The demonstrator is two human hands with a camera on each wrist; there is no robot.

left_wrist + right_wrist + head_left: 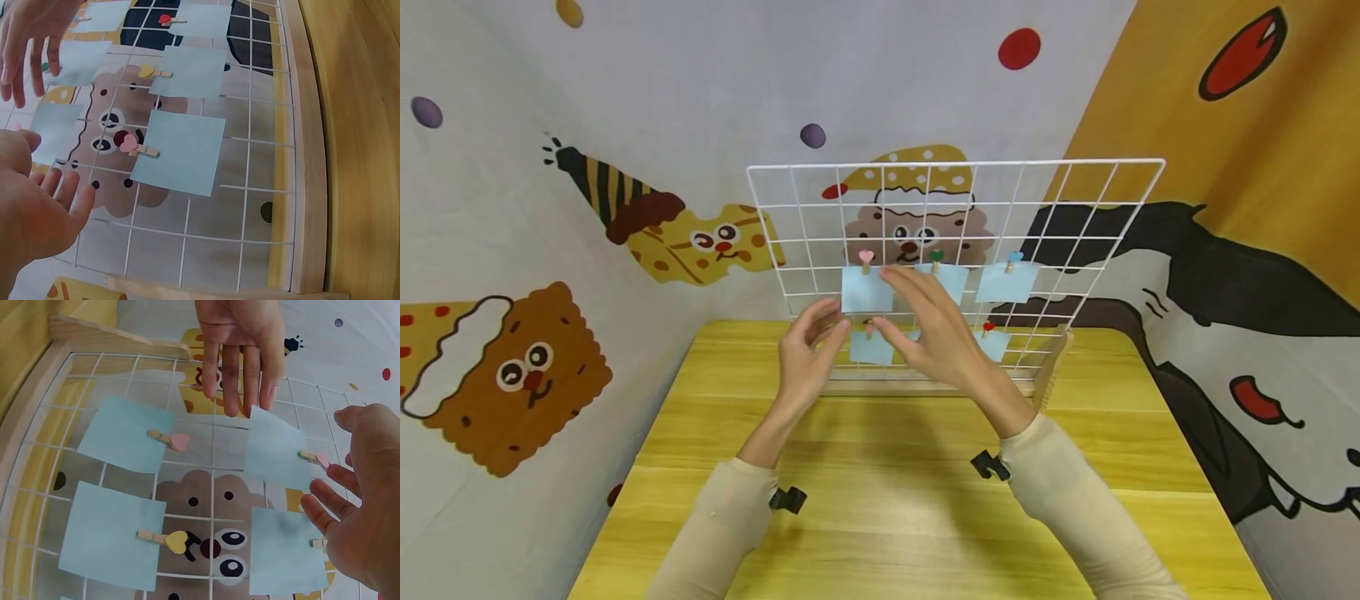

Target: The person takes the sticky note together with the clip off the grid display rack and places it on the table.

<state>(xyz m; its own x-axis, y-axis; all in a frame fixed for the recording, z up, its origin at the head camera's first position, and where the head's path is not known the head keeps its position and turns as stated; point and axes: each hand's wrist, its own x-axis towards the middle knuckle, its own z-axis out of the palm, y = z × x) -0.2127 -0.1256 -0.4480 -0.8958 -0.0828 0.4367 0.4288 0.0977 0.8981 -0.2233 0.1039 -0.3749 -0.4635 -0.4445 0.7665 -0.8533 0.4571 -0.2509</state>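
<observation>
My left hand (803, 354), fingers relaxed and slightly bent, is at the lower left corner of the upper left blue paper card (859, 292). A wooden clip with a pink heart (866, 257) holds that card on a white wire grid (955, 164). My right hand (936, 329) has its fingers extended across the card's right edge in the head view, with the thumb lower down. Nothing is held in either hand. The upper middle card has a green heart clip (936, 256) and is partly hidden behind the right hand.
A blue heart clip (1015, 257) holds the upper right card (1006, 285). Below hang more cards, with pink (128, 144), yellow (147, 71) and red (988, 327) heart clips. The grid stands in a wooden base (1047, 375) on a wooden table (880, 517), before a printed curtain (715, 100).
</observation>
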